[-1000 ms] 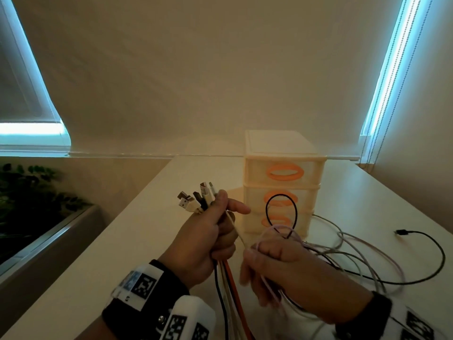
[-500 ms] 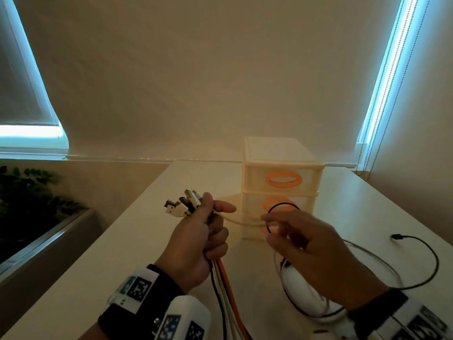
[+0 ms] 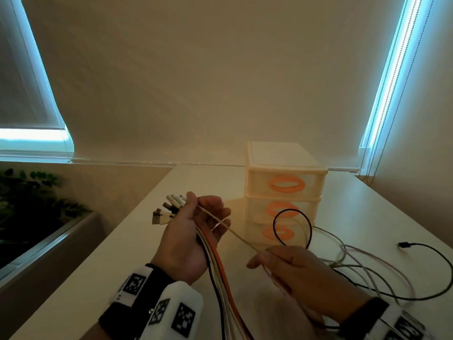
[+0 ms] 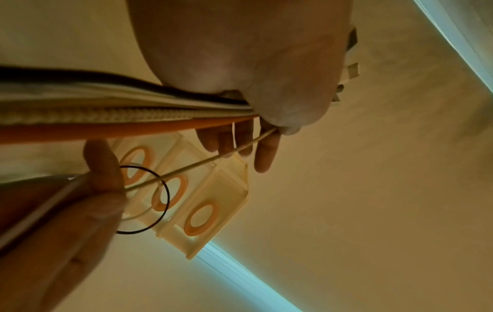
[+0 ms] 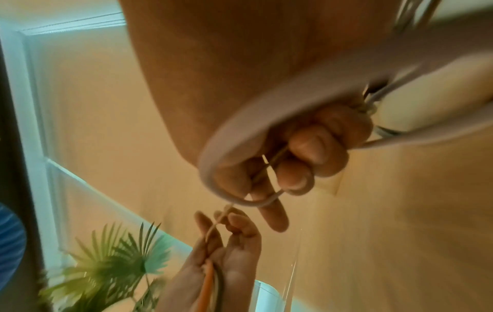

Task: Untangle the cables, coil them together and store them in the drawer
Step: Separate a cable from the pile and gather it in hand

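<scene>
Right hand (image 3: 301, 278) lower and nearer, beige cable (image 3: 235, 233) now slanting downward.

Two hands (image 3: 188, 239), three drawers (image 3: 285, 184), one plant (image 3: 31, 204).

A drawer unit (image 3: 284, 168) of 3 drawers stands on the table (image 3: 127, 241) toward its back. Loose cables (image 3: 367, 266) lie right of it (and nearer), with a plant (image 3: 31, 204) left of the table.
</scene>
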